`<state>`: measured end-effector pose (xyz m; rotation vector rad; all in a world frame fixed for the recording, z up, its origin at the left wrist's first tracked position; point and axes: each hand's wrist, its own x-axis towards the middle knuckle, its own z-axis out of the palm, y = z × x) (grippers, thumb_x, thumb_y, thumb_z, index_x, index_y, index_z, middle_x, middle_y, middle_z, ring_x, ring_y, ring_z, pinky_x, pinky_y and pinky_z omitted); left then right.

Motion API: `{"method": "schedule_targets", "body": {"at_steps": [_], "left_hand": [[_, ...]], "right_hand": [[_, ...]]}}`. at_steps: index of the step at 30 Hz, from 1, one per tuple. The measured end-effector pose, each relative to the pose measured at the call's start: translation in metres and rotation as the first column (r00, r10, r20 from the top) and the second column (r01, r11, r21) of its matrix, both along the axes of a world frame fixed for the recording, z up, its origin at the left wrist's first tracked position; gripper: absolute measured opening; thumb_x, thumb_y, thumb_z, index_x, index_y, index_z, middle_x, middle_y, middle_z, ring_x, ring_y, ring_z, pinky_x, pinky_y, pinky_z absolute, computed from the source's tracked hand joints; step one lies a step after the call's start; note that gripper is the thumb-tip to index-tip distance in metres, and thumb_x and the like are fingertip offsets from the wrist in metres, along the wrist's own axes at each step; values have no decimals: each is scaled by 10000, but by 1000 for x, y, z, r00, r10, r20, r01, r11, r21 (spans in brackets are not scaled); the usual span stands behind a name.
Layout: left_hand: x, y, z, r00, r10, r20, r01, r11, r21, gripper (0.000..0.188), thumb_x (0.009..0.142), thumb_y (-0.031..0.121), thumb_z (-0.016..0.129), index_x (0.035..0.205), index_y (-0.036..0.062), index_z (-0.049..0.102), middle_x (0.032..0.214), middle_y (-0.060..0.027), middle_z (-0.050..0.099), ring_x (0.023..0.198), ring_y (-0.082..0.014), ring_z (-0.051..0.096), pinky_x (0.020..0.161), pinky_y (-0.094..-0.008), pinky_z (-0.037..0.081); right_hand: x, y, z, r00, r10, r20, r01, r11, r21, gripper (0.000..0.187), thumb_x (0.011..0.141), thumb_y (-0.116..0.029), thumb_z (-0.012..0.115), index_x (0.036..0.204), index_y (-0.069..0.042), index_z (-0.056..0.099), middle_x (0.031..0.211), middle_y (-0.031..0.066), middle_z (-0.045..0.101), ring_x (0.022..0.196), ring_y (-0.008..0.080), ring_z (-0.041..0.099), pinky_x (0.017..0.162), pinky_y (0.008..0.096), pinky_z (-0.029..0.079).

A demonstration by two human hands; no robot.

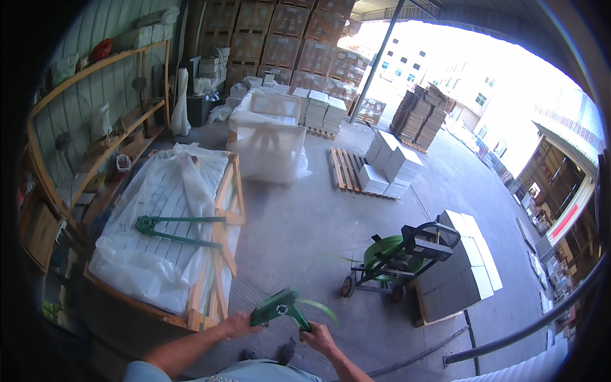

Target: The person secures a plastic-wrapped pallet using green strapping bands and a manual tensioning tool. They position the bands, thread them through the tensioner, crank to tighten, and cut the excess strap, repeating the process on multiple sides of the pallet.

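In front of my body I hold a green strapping tensioner (278, 306) with both hands. My left hand (240, 325) is closed on its left end. My right hand (319, 337) grips the dark end of its lever. A length of green plastic strap (321, 306) curves out to the right from the tool. To the left, a long-handled green sealer tool (146, 225) lies with its handles spread on a plastic-wrapped, wood-framed crate (124, 274).
A wheeled strap cart (417, 249) with a green coil stands ahead right, beside stacked white boxes (455, 283). Farther off are a pallet (347, 170) with white boxes, a plastic-covered stack (267, 149) and brown cardboard (420, 118). Wooden shelving (95, 172) lines the left wall; a dark rail (509, 340) curves at lower right.
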<state>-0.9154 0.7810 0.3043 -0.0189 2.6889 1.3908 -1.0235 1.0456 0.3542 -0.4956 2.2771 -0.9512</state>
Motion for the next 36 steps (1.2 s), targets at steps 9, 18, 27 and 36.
{"method": "schedule_targets", "body": {"at_steps": [9,18,27,36], "left_hand": [[23,18,-12,931,125,344,-168,981,98,458,811,387,597,1034,-13,609,906,-275,641,904,-405,638,775,-435,491],[53,10,-17,851,128,509,-150,989,3,539,779,461,588,1057,2,628,956,-300,636,959,-425,624,811,-465,490],[61,9,-28,905,119,409,-99,993,-69,575,767,472,598,1040,-34,632,944,-316,632,934,-430,634,774,-472,506],[41,30,-83,895,207,396,-133,970,-206,551,751,468,659,932,-52,664,902,-287,657,903,-406,654,775,-472,516]], "right_hand": [[9,-13,-20,986,20,163,-30,998,59,245,784,-233,583,889,-22,650,692,77,622,620,180,580,598,329,466],[13,-16,-14,930,229,-287,-201,972,124,275,802,-279,643,974,-65,621,841,141,651,740,315,623,675,402,492],[-27,-47,9,890,155,-428,-121,987,106,405,905,-410,528,842,-31,658,791,204,642,794,394,621,714,467,481],[15,-83,26,668,673,-317,-530,729,433,284,886,-283,535,761,-58,654,731,148,662,729,327,662,608,442,510]]}}
